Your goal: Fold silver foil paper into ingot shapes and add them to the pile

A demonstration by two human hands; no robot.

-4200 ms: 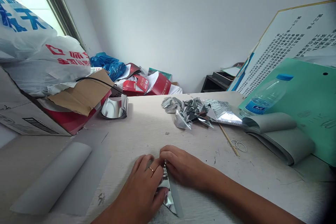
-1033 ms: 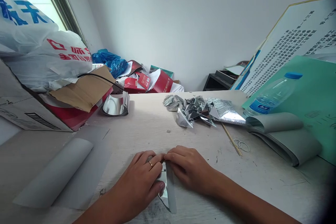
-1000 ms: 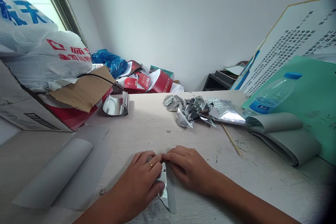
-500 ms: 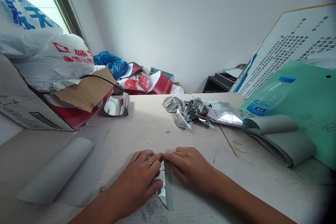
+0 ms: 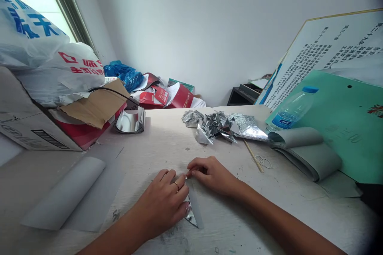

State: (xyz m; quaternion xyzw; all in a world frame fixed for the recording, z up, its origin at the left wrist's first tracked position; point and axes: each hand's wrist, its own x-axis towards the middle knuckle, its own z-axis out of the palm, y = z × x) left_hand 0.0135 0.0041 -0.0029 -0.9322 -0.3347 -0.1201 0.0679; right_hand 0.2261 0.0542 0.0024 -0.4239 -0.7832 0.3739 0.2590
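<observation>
Folded strip [image 5: 190, 216] was mirror-silver with a grey band down its right edge. Crumpled foil pieces [image 5: 220, 124] were silver. Tabletop [image 5: 155, 147] was off-white, dark-specked. Rolled sheet [image 5: 67, 191] was plain grey. Bottle [image 5: 296, 105] was clear, its cap [image 5: 310, 89] and label [image 5: 282, 121] blue. Panel [image 5: 344, 123] was mint green. Board [image 5: 314, 44] was white with black character columns and yellow edge. Ring [image 5: 176, 185] was gold.

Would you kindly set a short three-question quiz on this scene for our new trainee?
1. Short answer: What shiny material lies partly under the left hand?
2. True or false: The cap of the plastic bottle is red.
3. Multiple choice: The ring is worn on which hand: A) right; B) left?

Key:
1. Silvery foil.
2. False; it is blue.
3. B.
</observation>
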